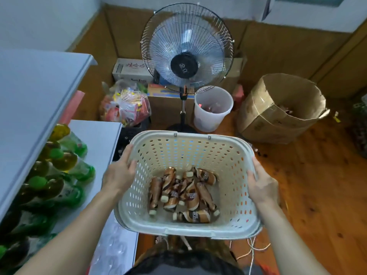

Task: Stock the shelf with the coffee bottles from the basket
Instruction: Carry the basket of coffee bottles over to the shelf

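A cream perforated plastic basket (pixel 228 155) is held in front of me above the floor. My left hand (pixel 119 173) grips its left rim and my right hand (pixel 262 183) grips its right rim. Several brown coffee bottles (pixel 190 195) with white caps lie jumbled on the basket's bottom. The grey metal shelf (pixel 95 139) stands at my left, its lower board partly bare beside the basket.
Green-capped tea bottles (pixel 59 167) fill the left part of the shelf. Ahead stand a pedestal fan (pixel 186 56), a white bucket (pixel 212 110), a bag of snacks (pixel 127 104) and an open cardboard box (pixel 282 108). Wooden floor lies at right.
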Motion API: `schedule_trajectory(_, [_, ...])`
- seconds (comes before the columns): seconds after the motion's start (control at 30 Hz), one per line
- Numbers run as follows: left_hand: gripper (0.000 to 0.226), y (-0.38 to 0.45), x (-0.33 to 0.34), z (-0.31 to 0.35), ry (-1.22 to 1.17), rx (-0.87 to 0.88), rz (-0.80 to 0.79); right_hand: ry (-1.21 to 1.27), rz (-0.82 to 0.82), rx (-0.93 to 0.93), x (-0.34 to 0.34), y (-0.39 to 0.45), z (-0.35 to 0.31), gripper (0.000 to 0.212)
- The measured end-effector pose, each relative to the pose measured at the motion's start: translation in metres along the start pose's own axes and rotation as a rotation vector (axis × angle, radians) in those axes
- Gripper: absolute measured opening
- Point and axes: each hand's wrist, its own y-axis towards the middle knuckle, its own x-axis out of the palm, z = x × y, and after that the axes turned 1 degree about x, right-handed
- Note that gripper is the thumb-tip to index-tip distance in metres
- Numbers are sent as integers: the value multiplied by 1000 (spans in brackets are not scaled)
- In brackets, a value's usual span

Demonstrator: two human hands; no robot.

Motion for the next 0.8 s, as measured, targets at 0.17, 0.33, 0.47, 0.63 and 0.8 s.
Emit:
schedule_trajectory(0.17, [65,50,7,11,34,-17,-30,0,-63,29,22,59,-11,54])
schedule_trajectory(0.33, [67,103,14,26,29,-48,-58,61,-102,35,53,122,-14,54])
schedule_trajectory(0.47, [64,141,21,39,38,-87,-73,59,-115,21,74,170,-16,53])
schedule_trajectory(0.63, [72,173,32,46,67,-107,-106,-6,-177,16,86,204,-29,54])
schedule_trajectory(0.8, [77,202,40,50,59,-128,-152,-66,-245,45,107,230,-31,57])
